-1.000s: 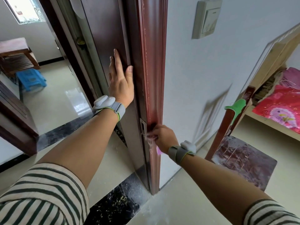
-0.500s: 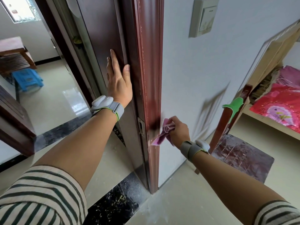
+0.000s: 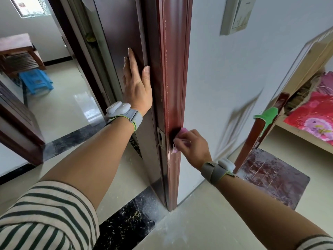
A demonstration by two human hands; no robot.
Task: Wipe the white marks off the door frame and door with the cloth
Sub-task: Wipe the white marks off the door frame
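A reddish-brown door frame (image 3: 173,73) runs down the middle, with faint white marks (image 3: 171,160) on its lower part. My right hand (image 3: 193,147) grips a pink cloth (image 3: 182,136) and presses it against the frame's front face, just right of the metal strike plate (image 3: 159,137). My left hand (image 3: 137,87) lies flat with straight fingers on the dark inner side of the frame, higher up. The dark door (image 3: 84,56) stands open behind it.
A wall switch (image 3: 237,15) sits on the white wall at the upper right. A dark mat (image 3: 272,175) and a chair leg with a green cloth (image 3: 266,115) stand at the right, near a bed. A blue stool (image 3: 36,81) is in the far room.
My right hand lifted the cloth off the frame to the right, then brought it back left onto the frame near the strike plate. My left hand stayed pressed in place.
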